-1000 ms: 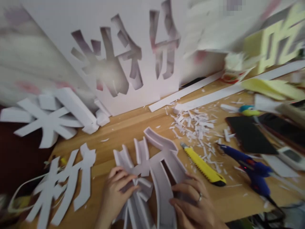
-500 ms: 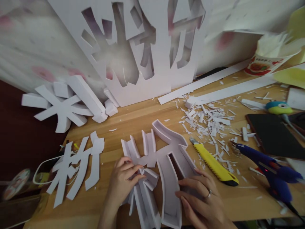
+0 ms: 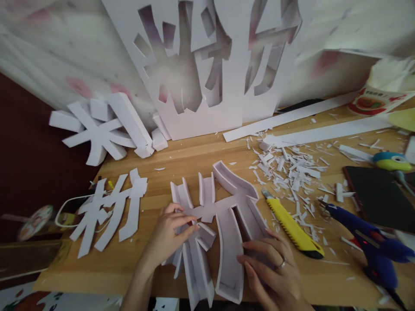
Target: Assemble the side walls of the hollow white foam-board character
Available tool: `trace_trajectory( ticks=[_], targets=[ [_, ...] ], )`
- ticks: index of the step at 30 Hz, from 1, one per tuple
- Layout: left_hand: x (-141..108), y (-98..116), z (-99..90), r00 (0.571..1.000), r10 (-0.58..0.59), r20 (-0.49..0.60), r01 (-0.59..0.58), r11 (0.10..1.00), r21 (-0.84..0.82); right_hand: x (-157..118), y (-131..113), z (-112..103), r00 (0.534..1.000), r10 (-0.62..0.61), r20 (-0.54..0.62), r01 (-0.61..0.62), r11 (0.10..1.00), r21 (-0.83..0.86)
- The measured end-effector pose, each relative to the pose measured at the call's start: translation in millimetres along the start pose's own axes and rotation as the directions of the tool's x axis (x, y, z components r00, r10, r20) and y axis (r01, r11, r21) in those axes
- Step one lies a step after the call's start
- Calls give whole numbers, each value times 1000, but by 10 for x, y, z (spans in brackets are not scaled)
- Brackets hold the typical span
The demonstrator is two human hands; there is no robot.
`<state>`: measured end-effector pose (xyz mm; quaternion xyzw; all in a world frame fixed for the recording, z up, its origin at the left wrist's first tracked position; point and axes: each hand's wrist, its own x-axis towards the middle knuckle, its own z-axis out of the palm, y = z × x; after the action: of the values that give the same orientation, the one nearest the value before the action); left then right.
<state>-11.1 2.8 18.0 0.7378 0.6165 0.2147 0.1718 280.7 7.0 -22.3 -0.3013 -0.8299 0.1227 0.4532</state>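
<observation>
A white foam character with raised side walls lies near the table's front edge. My left hand is at its left part, thumb and fingertips close together over the inner corner; whether a small piece is between them is too hidden to tell. My right hand has its fingertips on the wall of the right part, gripping it, a ring on one finger. Right of the character lies a yellow utility knife. A blue glue gun rests farther right.
White offcuts are scattered behind the knife. A cut-out board leans at the back. Flat white characters and a raised one are on the left. A dark tablet, white strips and a paper cup are on the right.
The camera view has shifted, so most background objects appear farther right. My left fingertips have moved slightly at the inner corner; my right hand stays on the wall.
</observation>
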Motion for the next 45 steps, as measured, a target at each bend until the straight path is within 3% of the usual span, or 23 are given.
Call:
trace_trajectory(
  ticks=[15,23,45],
  targets=[
    [27,-24,41,986,-165,21,165,986,-26,27,-14,8,1000,-6,-19,6,1000,5],
    [70,63,2,972,-227,51,229,973,-30,31,-7,-8,1000,-18,-10,18,1000,0],
    [79,112,-23,969,-238,72,243,968,-62,136,-42,-45,1000,-27,2,27,1000,1]
  ],
)
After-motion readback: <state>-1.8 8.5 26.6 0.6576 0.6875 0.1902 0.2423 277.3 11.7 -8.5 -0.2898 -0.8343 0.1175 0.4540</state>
